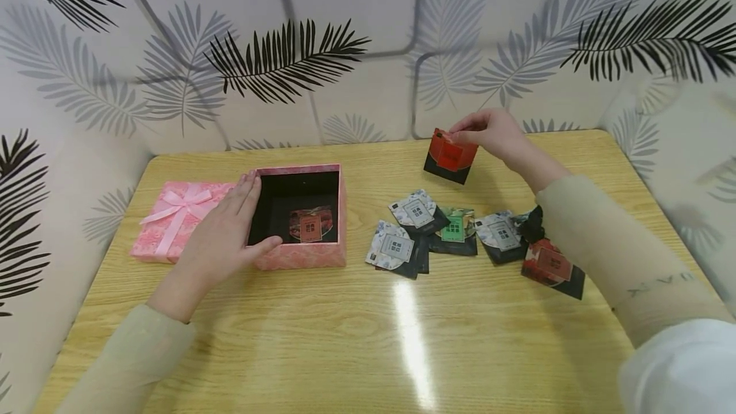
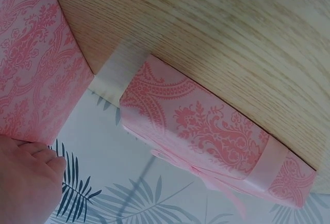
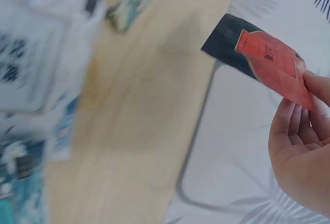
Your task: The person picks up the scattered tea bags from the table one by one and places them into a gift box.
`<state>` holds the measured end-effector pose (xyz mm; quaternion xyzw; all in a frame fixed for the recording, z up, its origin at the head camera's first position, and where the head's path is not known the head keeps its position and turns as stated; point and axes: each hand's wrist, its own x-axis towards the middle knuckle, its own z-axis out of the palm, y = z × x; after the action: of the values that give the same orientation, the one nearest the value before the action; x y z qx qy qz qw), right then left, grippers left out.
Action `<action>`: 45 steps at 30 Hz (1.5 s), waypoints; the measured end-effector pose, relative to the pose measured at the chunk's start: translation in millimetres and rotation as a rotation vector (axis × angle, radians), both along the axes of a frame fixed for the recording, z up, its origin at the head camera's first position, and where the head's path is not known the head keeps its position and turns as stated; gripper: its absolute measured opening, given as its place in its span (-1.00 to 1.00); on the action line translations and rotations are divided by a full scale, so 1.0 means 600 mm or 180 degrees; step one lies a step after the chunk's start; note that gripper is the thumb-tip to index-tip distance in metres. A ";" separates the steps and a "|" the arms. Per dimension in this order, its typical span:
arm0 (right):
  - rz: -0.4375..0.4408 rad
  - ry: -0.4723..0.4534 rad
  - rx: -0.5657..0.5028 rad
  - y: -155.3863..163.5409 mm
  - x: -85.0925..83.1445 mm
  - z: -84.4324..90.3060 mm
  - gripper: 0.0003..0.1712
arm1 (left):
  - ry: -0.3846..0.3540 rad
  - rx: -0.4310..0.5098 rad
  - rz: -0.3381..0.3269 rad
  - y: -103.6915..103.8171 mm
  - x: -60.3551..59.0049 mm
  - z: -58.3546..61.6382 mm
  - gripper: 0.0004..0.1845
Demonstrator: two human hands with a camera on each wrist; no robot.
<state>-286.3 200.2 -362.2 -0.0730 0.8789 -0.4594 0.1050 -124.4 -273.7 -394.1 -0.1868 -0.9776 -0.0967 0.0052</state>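
Note:
My right hand (image 1: 491, 136) pinches a red and black sachet (image 1: 450, 157) by its upper edge, thumb against fingers. In the right wrist view the sachet (image 3: 255, 59) hangs out from the fingertips, above the table. My left hand (image 1: 227, 225) lies along the left wall of a pink patterned gift box (image 1: 301, 257), fingers extended over the rim and thumb at the front edge. Inside the box, on its black bottom, lies one dark red sachet (image 1: 310, 225). The left wrist view shows the fingers against the box's patterned side (image 2: 38, 69).
The pink lid (image 1: 179, 216) with its ribbon bow lies left of the box. Right of the box are spread several sachets: white and black (image 1: 397, 246), green (image 1: 453, 232) and red (image 1: 553, 265). A small black crumpled thing (image 1: 531, 225) sits among them. A leaf-print covering (image 1: 368, 82) stands behind the wooden table (image 1: 345, 337).

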 end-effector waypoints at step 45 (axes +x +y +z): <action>0.0825 0.0131 -0.0892 -0.296 0.050 0.093 -0.81 | 0.0073 -0.0238 -0.0075 0.002 -0.002 0.007 0.11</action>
<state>-256.5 22.9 -306.6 -0.2089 0.7916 -0.5584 0.1341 -125.8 -272.6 -389.9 -0.1994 -0.9782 -0.0580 0.0084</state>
